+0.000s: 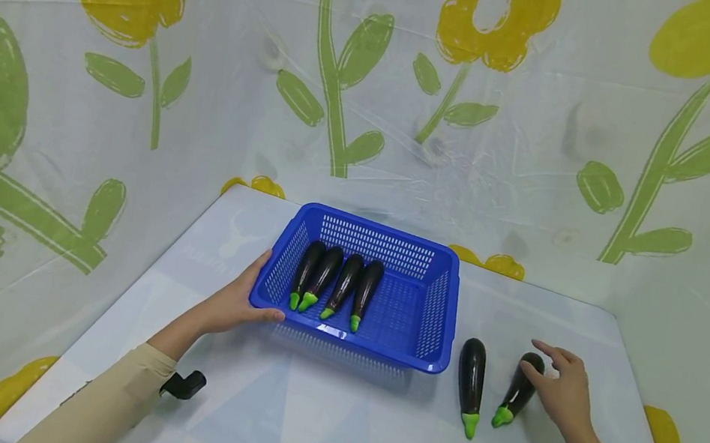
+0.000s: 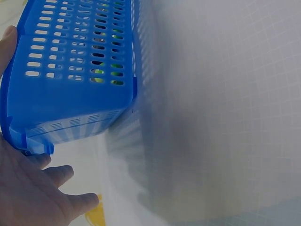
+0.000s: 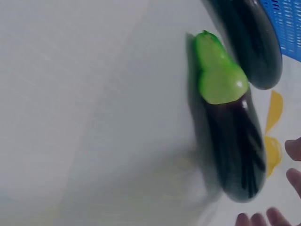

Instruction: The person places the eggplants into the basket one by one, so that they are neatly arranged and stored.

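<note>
A blue plastic basket (image 1: 337, 348) holds several dark eggplants (image 1: 346, 281) with green stems, lying side by side in its left half. My left hand (image 1: 241, 304) grips the basket at its left front corner, thumb over the front rim and fingers along the left side. Right of the basket, two more eggplants lie on the table. My right hand (image 1: 563, 387) hovers at the outer eggplant (image 1: 521, 389), fingers spread and thumb over its dark body. Beside it lies the other eggplant (image 1: 471, 378). In the right wrist view, fingertips (image 3: 294, 179) show apart from the nearer eggplant (image 3: 237, 150).
The table (image 1: 311, 435) has a pale cover with light blue triangles. A white sheet (image 1: 511, 175) printed with yellow flowers and green leaves hangs behind it and at the sides. Black wrist mounts (image 1: 184, 384) show under both forearms.
</note>
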Demonstrator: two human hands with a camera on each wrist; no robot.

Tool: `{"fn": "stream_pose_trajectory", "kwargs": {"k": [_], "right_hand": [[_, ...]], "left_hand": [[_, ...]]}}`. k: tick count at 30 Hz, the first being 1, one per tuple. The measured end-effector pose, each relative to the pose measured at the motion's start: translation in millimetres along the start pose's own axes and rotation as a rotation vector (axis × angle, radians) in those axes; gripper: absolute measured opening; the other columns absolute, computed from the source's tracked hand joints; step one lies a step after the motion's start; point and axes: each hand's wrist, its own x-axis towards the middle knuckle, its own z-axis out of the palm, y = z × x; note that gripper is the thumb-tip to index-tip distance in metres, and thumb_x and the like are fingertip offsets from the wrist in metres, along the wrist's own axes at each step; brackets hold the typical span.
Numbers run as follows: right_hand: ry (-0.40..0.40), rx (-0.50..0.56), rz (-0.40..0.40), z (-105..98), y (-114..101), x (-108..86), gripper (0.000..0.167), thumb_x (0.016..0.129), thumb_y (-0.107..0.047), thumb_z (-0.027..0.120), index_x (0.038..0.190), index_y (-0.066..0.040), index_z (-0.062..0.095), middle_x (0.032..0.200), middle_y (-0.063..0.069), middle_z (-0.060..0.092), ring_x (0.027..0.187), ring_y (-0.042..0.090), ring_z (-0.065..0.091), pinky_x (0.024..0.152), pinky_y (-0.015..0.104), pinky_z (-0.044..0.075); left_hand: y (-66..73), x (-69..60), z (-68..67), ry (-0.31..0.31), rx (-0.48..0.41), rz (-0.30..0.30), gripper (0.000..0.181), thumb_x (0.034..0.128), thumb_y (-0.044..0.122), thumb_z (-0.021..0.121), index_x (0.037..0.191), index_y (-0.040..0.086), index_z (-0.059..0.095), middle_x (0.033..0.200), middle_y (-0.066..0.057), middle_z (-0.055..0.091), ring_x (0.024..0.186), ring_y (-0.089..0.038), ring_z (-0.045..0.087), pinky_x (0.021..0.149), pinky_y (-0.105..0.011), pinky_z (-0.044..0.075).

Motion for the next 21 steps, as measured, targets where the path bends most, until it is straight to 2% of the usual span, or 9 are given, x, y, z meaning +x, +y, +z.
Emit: {"fn": "stream_pose_trajectory", "kwargs": {"k": [3,11,21], "right_hand": [[-0.020,0.021,0.026,2.3,5.4,-2.2,0.055,0.097,-0.023,0.068,0.141,0.006,0.052,0.145,0.041,0.032,0.126,0.059,0.039,0.096,0.073,0.040],[-0.100,0.083,0.130,11.1,14.3,-3.8,0.061,0.098,-0.027,0.067,0.148,0.003,0.045,0.151,0.040,0.026,0.127,0.062,0.044,0.098,0.065,0.049],[-0.111,0.083,0.138,14.7,12.9,-2.1,0.057,0.098,-0.025,0.065,0.145,0.003,0.049,0.150,0.039,0.031,0.127,0.061,0.044,0.096,0.064,0.050]], "left_hand": [[0.6,-0.2,-0.2,0.002,-0.002,0.002,0.130,0.0788,0.058,0.081,0.164,0.017,-0.008,0.169,-0.021,0.003,0.151,-0.051,0.016,0.113,-0.069,0.027],[2.1,-0.3,-0.6,0.002,0.001,0.002,0.130,0.0786,0.059,0.081,0.164,0.017,-0.008,0.169,-0.021,0.003,0.150,-0.051,0.016,0.112,-0.069,0.027],[1.1,-0.7,-0.2,0.000,-0.014,0.007,0.130,0.0785,0.058,0.081,0.164,0.017,-0.008,0.169,-0.021,0.003,0.150,-0.051,0.016,0.112,-0.069,0.028]]}}
